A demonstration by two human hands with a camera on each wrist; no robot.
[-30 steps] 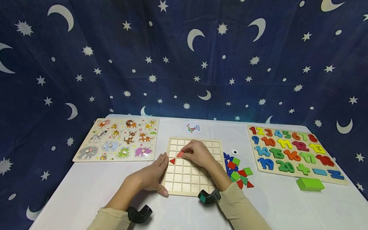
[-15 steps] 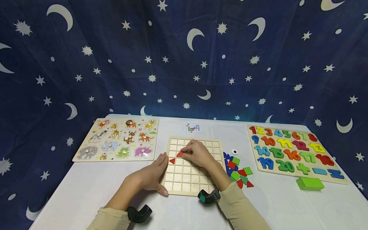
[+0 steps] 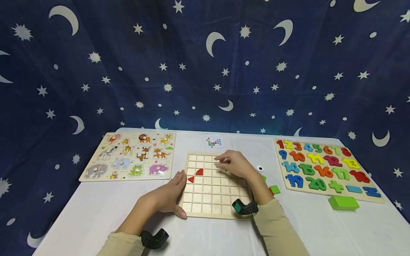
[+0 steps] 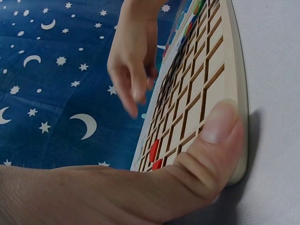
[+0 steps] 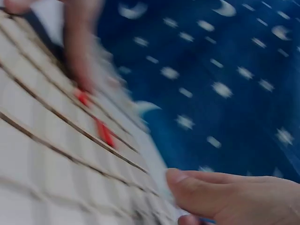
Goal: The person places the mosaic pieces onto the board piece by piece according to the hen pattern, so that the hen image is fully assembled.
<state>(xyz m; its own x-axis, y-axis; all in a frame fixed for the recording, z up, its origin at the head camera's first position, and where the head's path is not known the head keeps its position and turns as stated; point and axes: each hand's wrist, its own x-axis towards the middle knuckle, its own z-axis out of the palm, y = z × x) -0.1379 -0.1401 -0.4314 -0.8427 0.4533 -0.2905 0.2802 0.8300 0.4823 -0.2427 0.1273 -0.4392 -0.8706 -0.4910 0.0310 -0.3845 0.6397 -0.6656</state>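
Board [image 3: 206, 188]: wooden grid, flat on the white cloth [image 3: 307, 227], directly in front of the person. Two red pieces on it, near its left side. Red triangle [image 3: 191, 179] in the left column; red quarter-round [image 3: 199, 172] in the next column, one row farther from the person.

Left hand [image 3: 167, 195]: spread wide along the left edge of the board, fingers straight, thumb at the near corner. Left wrist view shows the thumb pad resting on the frame.

Right hand [image 3: 235, 164]: over the far part of the board, right of the red pieces. Thumb and forefinger apart, a narrow gap between; fingers loosely bent, nothing seen in them. Right wrist view is blurred.

Right of the board: green tile [image 3: 274, 189] with a bit of red beside it, partly behind the right forearm; eye disc [image 3: 260, 168], white with a black centre, near the far right part of the board. Beyond the board: small pattern card [image 3: 214, 142].

Farther out: animal puzzle [image 3: 131, 136] at left; number puzzle [image 3: 320, 192] at right, green block [image 3: 343, 203] just beside its near edge. Behind all: blue curtain [image 3: 160, 39], white moons and stars.
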